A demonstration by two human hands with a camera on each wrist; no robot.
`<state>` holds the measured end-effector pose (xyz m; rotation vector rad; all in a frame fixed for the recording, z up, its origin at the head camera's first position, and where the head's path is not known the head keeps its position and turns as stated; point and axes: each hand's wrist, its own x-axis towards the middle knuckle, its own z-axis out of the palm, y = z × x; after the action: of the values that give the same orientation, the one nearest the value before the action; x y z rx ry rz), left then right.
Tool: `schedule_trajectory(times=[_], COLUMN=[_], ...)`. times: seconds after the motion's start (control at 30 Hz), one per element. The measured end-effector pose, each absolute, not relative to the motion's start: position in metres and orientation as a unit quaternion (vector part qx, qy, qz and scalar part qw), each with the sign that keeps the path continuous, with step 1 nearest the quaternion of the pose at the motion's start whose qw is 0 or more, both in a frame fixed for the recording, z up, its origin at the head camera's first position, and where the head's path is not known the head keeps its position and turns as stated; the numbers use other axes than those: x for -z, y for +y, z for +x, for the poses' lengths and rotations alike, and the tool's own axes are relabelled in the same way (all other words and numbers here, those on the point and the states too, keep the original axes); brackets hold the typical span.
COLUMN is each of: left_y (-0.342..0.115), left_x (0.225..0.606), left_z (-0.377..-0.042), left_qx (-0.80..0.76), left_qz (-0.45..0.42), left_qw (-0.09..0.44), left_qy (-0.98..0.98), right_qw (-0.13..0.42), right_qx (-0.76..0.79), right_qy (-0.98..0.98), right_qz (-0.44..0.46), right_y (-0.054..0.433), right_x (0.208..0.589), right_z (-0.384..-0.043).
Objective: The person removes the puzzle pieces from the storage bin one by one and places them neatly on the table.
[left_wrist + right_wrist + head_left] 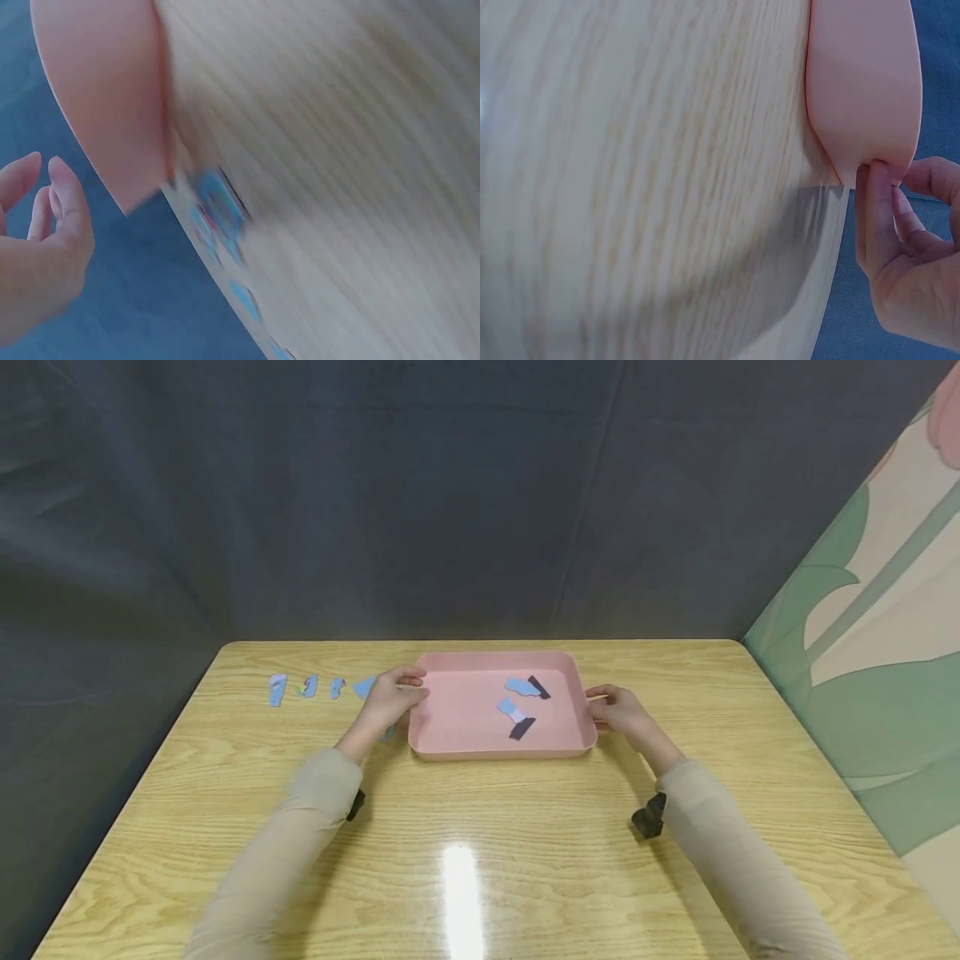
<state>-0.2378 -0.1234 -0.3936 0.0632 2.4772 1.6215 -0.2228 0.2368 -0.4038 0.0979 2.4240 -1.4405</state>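
Head view: pink tray (457,714) with some pieces in, others out on the wooden table (555,843)

The tray sits toward the far side of the table, between the person's hands; whether its base touches the wood is hard to tell. The right hand (617,708) grips the tray's right end, fingers against the outer wall. The left hand (387,700) is at the left end with fingers loosely bent; the left wrist view shows a gap between thumb and fingers and no contact with the wall, so it seems released.

The work looks partway along. Inside the tray's right half lie a light blue piece (522,687), a black strip (539,687), a blue-and-lilac piece (512,710) and a dark piece (522,728). Left outside are a lilac-topped piece (277,691), a multicoloured piece (308,686), a small blue piece (337,687) and a triangular blue piece (363,687) in a row, plus one partly hidden piece (387,734) beside the left hand. Which way pieces are being shifted cannot be told.
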Motion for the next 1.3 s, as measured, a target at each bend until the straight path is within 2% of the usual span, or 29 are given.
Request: schedule_trajectory(times=[0.33, 0.6, 1.0, 1.3], left_y=[-0.069, -0.041, -0.011, -0.003], left_x=[0.403, 0.412, 0.421, 0.423], left_z=[-0.248, -0.252, -0.260, -0.261], left_qx=[-0.538, -0.534, -0.517, -0.484], left_qz=[0.059, 0.059, 0.082, 0.080], left_qw=[0.079, 0.109, 0.120, 0.107], left_qy=[0.837, 0.836, 0.844, 0.865], right_qw=[0.162, 0.160, 0.161, 0.163], right_qx=[0.499, 0.500, 0.506, 0.503], right_qy=[0.851, 0.850, 0.846, 0.848], right_qz=[0.034, 0.037, 0.038, 0.032], right_y=[0.237, 0.236, 0.236, 0.236], right_x=[0.403, 0.406, 0.404, 0.404], right_z=[-0.223, -0.224, -0.222, -0.223])
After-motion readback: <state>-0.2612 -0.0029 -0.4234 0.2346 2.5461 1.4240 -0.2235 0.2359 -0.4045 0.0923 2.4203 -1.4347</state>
